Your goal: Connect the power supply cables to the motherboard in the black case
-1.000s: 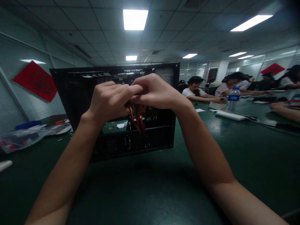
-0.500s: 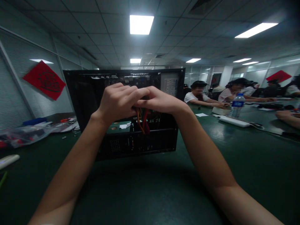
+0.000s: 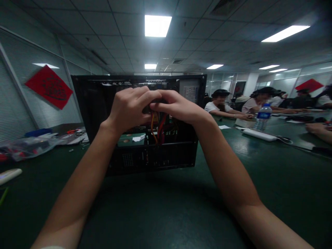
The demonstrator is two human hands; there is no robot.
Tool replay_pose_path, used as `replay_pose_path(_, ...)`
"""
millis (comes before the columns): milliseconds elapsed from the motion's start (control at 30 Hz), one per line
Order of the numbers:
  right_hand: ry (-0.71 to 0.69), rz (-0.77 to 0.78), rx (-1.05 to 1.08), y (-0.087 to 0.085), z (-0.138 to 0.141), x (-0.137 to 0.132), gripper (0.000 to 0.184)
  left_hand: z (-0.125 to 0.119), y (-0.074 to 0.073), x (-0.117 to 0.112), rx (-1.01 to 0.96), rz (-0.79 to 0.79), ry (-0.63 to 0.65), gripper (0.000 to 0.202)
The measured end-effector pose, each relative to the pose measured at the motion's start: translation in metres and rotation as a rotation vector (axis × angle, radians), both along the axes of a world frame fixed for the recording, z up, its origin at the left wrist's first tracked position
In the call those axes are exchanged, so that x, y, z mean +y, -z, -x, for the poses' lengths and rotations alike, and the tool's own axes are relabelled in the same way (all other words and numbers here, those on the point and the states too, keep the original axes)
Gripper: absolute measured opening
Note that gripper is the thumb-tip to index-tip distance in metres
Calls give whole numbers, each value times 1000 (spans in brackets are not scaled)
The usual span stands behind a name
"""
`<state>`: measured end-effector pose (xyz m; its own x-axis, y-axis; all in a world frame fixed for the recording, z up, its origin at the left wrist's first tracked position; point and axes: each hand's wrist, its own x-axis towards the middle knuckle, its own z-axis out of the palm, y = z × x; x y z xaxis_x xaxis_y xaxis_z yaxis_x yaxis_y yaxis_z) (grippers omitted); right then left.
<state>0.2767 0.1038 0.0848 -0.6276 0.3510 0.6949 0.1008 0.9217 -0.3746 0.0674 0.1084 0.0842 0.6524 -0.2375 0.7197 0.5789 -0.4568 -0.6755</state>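
A black open computer case [image 3: 98,100] stands upright on the dark green table [image 3: 168,207] in front of me. My left hand [image 3: 131,109] and my right hand [image 3: 175,105] meet in front of its upper opening, fingers closed together on a dark connector [image 3: 153,106]. From that connector a bundle of red, yellow and black wires [image 3: 158,128] hangs down into the case. The part of the connector under my fingers is hidden.
Clear plastic bags and small parts [image 3: 28,145] lie at the left, with a white object [image 3: 9,174] near the table's left edge. At the right are a water bottle [image 3: 262,117], a white power strip [image 3: 258,135] and several seated people [image 3: 220,102].
Both hands have risen slightly against the case while staying closed on the connector, and the wire bundle shows a little longer below them. The view shifted slightly.
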Motion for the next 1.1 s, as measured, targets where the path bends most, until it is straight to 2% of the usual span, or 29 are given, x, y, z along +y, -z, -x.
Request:
replay_pose_path(267, -19, 78, 122, -5, -19, -3, 38, 4, -4, -11, -31, 158, 42, 20)
replay_pose_path(567, -61, 97, 136, -4, -17, -3, 36, -4, -1, -19, -24, 151, 12, 19)
replay_pose_path(867, -134, 162, 227, -3, -11, 2, 29, -1, 1, -8, 24, 87, 150, 21)
replay_pose_path(1100, -204, 240, 303, 0, -7, 4, 26, 0, 0, -8, 4, 82, 151, 20)
